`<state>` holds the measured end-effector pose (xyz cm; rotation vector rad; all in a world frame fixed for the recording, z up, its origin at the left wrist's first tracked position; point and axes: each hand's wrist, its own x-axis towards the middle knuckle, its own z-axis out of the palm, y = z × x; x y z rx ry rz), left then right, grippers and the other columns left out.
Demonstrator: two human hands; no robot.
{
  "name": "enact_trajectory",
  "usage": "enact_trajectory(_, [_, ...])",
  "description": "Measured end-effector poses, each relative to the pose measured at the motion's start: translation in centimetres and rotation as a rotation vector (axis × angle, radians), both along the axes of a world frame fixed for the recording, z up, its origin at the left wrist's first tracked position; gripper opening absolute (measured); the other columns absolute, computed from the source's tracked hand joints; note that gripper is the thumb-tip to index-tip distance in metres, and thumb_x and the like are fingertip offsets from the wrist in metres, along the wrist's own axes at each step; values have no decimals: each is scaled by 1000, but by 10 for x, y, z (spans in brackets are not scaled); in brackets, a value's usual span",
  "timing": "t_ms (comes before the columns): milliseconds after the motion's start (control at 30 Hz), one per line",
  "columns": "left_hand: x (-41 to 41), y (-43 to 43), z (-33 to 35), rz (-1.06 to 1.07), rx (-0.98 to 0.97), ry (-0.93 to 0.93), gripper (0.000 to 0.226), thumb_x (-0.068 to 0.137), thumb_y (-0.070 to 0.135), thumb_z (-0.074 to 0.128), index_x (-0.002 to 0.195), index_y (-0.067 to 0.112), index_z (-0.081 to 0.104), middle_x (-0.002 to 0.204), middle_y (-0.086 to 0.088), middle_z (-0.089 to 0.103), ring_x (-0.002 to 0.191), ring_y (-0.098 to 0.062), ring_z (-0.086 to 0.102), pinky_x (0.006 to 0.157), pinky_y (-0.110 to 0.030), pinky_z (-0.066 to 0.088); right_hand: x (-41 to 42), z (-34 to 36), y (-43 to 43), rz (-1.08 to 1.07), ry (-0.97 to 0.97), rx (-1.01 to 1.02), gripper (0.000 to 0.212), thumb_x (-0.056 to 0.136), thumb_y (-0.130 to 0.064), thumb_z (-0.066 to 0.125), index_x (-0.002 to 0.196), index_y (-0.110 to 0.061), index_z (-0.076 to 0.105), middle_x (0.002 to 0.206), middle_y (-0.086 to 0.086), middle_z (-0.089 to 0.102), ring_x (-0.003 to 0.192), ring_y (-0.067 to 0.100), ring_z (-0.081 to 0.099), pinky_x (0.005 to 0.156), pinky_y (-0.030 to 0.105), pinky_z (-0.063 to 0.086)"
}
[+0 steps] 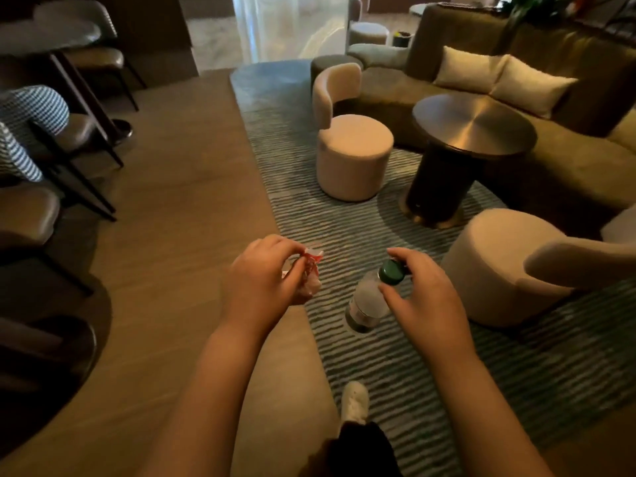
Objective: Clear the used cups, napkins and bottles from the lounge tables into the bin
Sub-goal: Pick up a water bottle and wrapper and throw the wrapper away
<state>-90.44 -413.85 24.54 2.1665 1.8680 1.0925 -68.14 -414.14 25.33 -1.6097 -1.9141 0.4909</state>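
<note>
Head view: left grip clamps napkin; right grip holds bottle by cap.

A round table is set at two o'clock on a striped rug, flanked by cream chairs and a sofa.

left hand, right hand bare; white shoe; black trouser leg.
</note>
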Motion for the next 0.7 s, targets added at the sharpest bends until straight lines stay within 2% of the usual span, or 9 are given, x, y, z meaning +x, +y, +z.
enact_trajectory(100, [-17,47,-7,64,-12,15,10,86,22,62,93,20,68,92,8,64,84,-11,57,68,-32,47,-17,-7,61,64,-11,-24,49,83,-18,70,129,-23,50,120,-7,56,115,10,50,96,33,46])
enact_trajectory(333, [-41,200,20,183,-11,89,7,84,20,66,91,23,67,91,10,63,84,-10,57,64,-22,38,-33,9,229,111,42,2,50,83,-17,70,129,-23,50,122,-8,55,115,11,51,98,35,46])
enact_trajectory(467, [-58,288,33,211,70,79,8,86,21,65,93,22,67,93,9,64,85,-8,56,67,-21,40,-50,22,320,121,70,51,48,83,-17,70,127,-25,51,115,-15,52,114,8,49,97,31,44])
enact_trajectory(600, [-95,336,20,278,66,64,8,86,24,62,93,22,67,92,9,64,85,-9,56,68,-25,42,-95,10,392,187,79,20,48,82,-15,69,126,-23,53,116,-10,55,114,9,49,96,26,41])
enact_trajectory(700, [-141,365,9,367,17,52,7,86,22,63,93,22,66,93,10,63,87,-9,57,70,-23,42,-147,-4,438,279,57,-58,50,81,-17,70,127,-24,52,118,-11,55,114,9,50,97,27,42])
